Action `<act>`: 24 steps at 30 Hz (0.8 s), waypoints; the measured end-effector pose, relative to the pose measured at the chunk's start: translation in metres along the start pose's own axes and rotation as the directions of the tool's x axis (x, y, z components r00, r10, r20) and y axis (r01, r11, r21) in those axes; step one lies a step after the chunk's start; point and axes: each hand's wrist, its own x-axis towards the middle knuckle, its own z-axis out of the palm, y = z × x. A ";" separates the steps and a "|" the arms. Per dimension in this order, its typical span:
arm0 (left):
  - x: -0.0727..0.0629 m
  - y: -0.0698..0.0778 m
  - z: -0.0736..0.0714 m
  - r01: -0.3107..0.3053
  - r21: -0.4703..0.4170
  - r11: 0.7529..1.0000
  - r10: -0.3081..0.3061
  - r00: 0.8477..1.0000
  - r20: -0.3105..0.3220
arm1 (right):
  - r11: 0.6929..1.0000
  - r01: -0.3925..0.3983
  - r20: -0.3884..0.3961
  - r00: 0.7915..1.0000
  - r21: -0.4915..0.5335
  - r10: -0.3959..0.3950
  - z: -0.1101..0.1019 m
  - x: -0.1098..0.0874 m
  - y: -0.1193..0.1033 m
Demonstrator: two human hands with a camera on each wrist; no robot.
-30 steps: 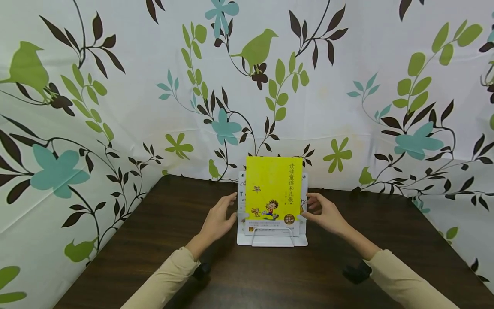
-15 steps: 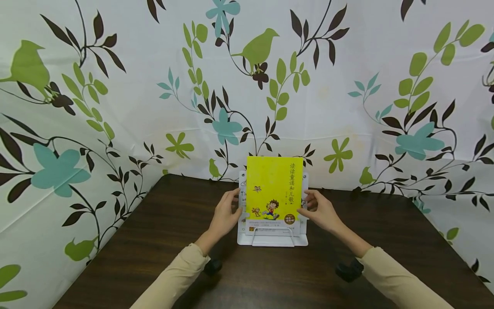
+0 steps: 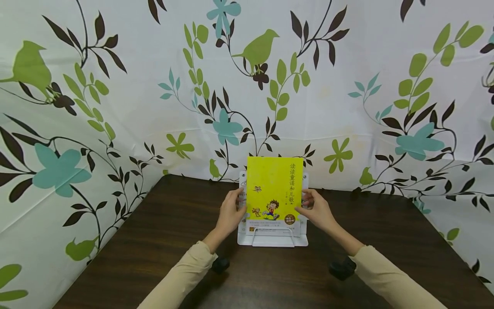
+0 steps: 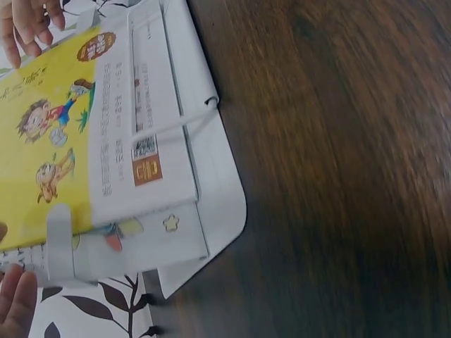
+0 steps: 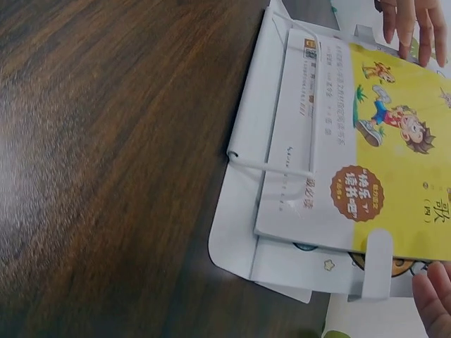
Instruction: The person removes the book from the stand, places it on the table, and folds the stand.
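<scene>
Yellow book [image 3: 274, 182] sits on white stand [image 3: 245, 240], seating seemingly done, not lifted out; left hand [image 3: 230, 211] and right hand [image 3: 319, 212] flank it, fingers loosely parted, contact unclear

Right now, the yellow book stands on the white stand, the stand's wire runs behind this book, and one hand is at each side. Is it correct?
Not quite: the wire runs in front of the yellow book, not behind it, as the right wrist view shows. The book does stand on the white stand, with the left hand and right hand at either side.
</scene>
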 end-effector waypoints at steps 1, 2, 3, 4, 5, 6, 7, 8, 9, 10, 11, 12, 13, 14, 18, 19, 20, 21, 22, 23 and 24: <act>0.000 0.001 0.001 0.001 0.000 1.000 -0.001 1.000 -0.010 | 1.000 -0.003 -0.005 1.000 -0.001 0.003 0.001 0.000 0.000; -0.001 0.001 0.002 0.000 0.002 1.000 0.000 1.000 -0.021 | 1.000 -0.011 -0.012 1.000 0.003 0.011 0.003 0.000 0.000; -0.001 0.002 0.003 0.003 0.003 1.000 -0.003 1.000 -0.028 | 1.000 -0.016 -0.017 1.000 0.004 0.016 0.003 0.000 0.001; -0.001 0.002 0.004 0.010 0.000 1.000 -0.010 0.999 -0.032 | 1.000 -0.022 -0.021 1.000 0.002 0.022 0.004 0.000 0.001; -0.001 0.003 0.005 0.015 0.002 1.000 -0.015 0.999 -0.035 | 1.000 -0.031 -0.024 0.999 0.005 0.031 0.005 0.000 0.000; -0.001 0.003 0.006 0.022 0.005 1.000 -0.021 0.999 -0.034 | 0.999 -0.041 -0.028 0.999 0.009 0.042 0.006 0.000 0.000; 0.000 0.003 0.007 0.025 0.006 1.000 -0.025 0.999 -0.030 | 0.999 -0.053 -0.031 0.998 0.012 0.053 0.006 0.001 0.000; 0.000 0.003 0.008 0.029 0.009 1.000 -0.029 0.999 -0.025 | 0.998 -0.063 -0.036 0.997 0.014 0.063 0.007 0.001 -0.001; 0.000 0.002 0.009 0.033 0.010 0.999 -0.033 0.999 -0.020 | 0.997 -0.073 -0.041 0.996 0.013 0.073 0.008 0.001 -0.001; 0.000 0.002 0.010 0.034 0.012 0.999 -0.034 0.999 -0.018 | 0.996 -0.084 -0.045 0.995 0.014 0.085 0.009 0.001 -0.001; 0.000 0.001 0.011 0.036 0.016 0.999 -0.035 0.999 -0.017 | 0.996 -0.093 -0.050 0.994 0.016 0.094 0.009 0.002 -0.001; 0.000 0.001 0.012 0.037 0.017 0.999 -0.037 0.999 -0.016 | 0.995 -0.100 -0.056 0.993 0.016 0.101 0.010 0.002 -0.001; 0.001 0.001 0.012 0.040 0.016 0.999 -0.040 0.999 -0.017 | 0.994 -0.105 -0.061 0.993 0.015 0.106 0.010 0.003 -0.001; 0.001 0.001 0.013 0.044 0.015 0.999 -0.043 0.999 -0.022 | 0.994 -0.108 -0.066 0.992 0.014 0.109 0.011 0.003 -0.001; 0.002 0.000 0.015 0.043 0.008 0.999 -0.043 0.998 -0.052 | 0.993 -0.121 -0.084 0.989 0.015 0.122 0.012 0.005 -0.003; 0.003 0.000 0.016 0.038 0.010 0.999 -0.038 0.997 -0.062 | 0.992 -0.123 -0.092 0.988 0.015 0.124 0.012 0.005 -0.003; 0.003 0.000 0.017 0.030 0.013 0.999 -0.029 0.997 -0.072 | 0.992 -0.127 -0.099 0.987 0.014 0.127 0.012 0.005 -0.004; 0.004 0.000 0.017 0.022 0.020 1.000 -0.020 0.996 -0.082 | 0.991 -0.132 -0.105 0.986 0.014 0.133 0.012 0.005 -0.004; 0.004 0.000 0.017 0.023 0.027 0.999 -0.020 0.996 -0.092 | 0.991 -0.136 -0.108 0.985 0.014 0.137 0.012 0.005 -0.005; 0.004 -0.001 0.018 0.022 0.034 0.999 -0.019 0.995 -0.101 | 0.990 -0.140 -0.111 0.984 0.015 0.140 0.012 0.005 -0.005; 0.005 -0.001 0.018 0.022 0.041 0.999 -0.017 0.994 -0.106 | 0.990 -0.142 -0.116 0.983 0.014 0.143 0.012 0.006 -0.005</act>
